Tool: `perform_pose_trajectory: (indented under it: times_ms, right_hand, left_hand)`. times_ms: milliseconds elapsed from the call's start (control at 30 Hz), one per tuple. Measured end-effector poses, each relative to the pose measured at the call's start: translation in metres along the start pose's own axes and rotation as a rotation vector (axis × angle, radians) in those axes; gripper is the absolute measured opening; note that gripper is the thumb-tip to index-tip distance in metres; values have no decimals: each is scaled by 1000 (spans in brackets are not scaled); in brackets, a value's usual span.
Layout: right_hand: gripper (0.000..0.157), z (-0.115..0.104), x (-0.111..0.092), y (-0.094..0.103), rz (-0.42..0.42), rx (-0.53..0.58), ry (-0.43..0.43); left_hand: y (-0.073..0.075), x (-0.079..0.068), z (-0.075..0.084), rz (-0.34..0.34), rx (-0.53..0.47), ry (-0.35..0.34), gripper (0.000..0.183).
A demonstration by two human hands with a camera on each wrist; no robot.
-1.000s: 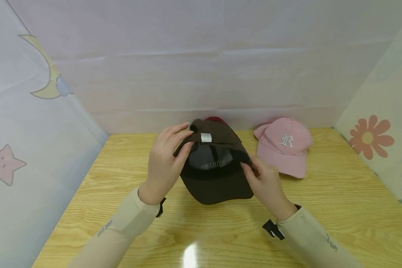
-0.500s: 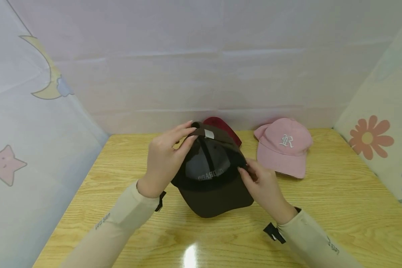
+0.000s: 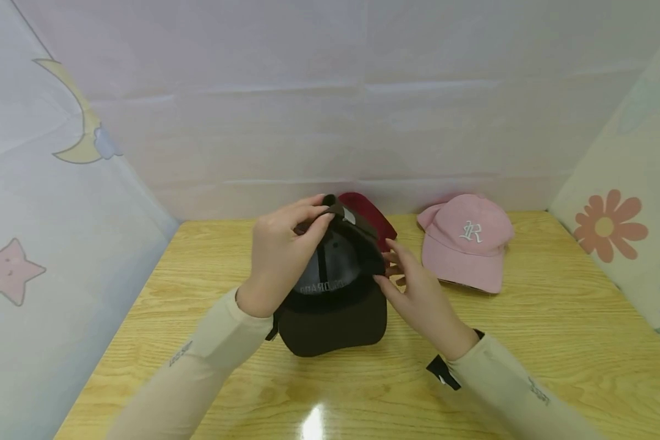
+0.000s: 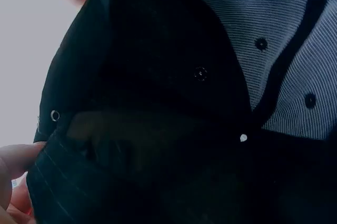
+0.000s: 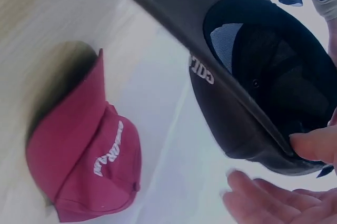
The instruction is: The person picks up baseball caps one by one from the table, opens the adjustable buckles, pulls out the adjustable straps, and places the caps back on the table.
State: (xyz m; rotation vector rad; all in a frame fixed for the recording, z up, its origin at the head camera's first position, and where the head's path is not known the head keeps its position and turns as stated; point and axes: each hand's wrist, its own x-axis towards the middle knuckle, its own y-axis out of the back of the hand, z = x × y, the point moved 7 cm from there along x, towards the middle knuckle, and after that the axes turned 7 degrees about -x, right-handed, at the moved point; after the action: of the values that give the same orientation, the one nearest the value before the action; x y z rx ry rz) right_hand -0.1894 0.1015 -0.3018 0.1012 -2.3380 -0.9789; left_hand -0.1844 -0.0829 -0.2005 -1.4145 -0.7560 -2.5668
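Observation:
A dark brown baseball cap (image 3: 335,327) is held up over the table, its brim low and its hollow inside towards me. My left hand (image 3: 286,250) pinches its back strap, near a pale label, between thumb and fingers. At the cap's right edge is my right hand (image 3: 420,296): the thumb (image 5: 313,144) touches the rim, while the other fingers are spread and stand off the outside. Raised lettering (image 5: 201,70) shows on the cap's front in the right wrist view. The left wrist view looks into the dark lining (image 4: 158,50).
A dark red cap (image 3: 365,211) with white lettering lies behind the held cap, partly hidden by it in the head view. To the right, a pink cap (image 3: 464,244) rests on the wooden table (image 3: 555,342). Printed cloth walls (image 3: 330,134) enclose the back and sides.
The dark cap has come lower and then shifted left, uncovering more of the red cap. My right hand's fingers have loosened from its edge and spread. The left hand keeps its pinch.

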Motion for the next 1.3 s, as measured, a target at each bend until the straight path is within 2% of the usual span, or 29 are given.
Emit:
perform_pose_trajectory:
  times_ms: [100, 300, 467, 600, 1000, 1300]
  right_hand:
    - [63, -6, 5, 1, 5, -25, 30]
    - [65, -17, 13, 8, 74, -57, 118]
    - [59, -24, 21, 15, 140, -77, 162]
    - [57, -27, 28, 19, 161, -67, 187]
    - [47, -38, 37, 24, 180, -145, 396]
    - [40, -41, 40, 30, 234, -230, 435]
  left_hand:
    - [-2, 1, 0, -4, 2, 23, 12]
    - [-3, 1, -3, 3, -15, 53, 10]
    - [-4, 0, -4, 1, -18, 62, 11]
    - [-6, 0, -2, 1, -30, 53, 11]
    - [-4, -2, -1, 1, -83, 62, 13]
    - [-3, -7, -1, 6, -54, 56, 12]
